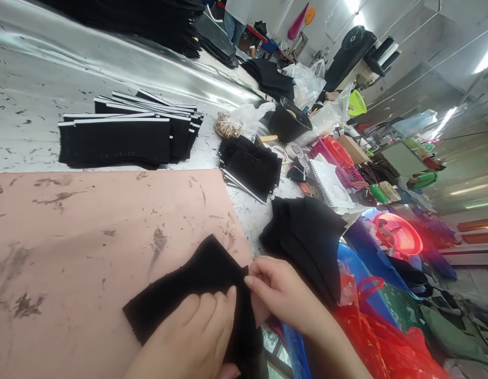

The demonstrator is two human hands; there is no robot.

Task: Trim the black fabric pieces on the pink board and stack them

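A black fabric piece [180, 284] lies on the pink mat near its front right corner, part of it hanging past the edge. My left hand [192, 331] is on this piece, fingers bent and close together over the cloth, its thumb partly showing below. At the fabric's right edge, my right hand [279, 289] pinches the cloth between thumb and forefinger. Just beyond that hand sits a pile of black fabric pieces [302, 237].
The pink mat [89, 226] has dark worn marks. Behind it are stacked black strips with white edges [117, 139] and smaller black pieces [251, 166]. A black pot [289, 121], a spiral notebook [332, 184] and a red plastic bag [386, 337] are to the right.
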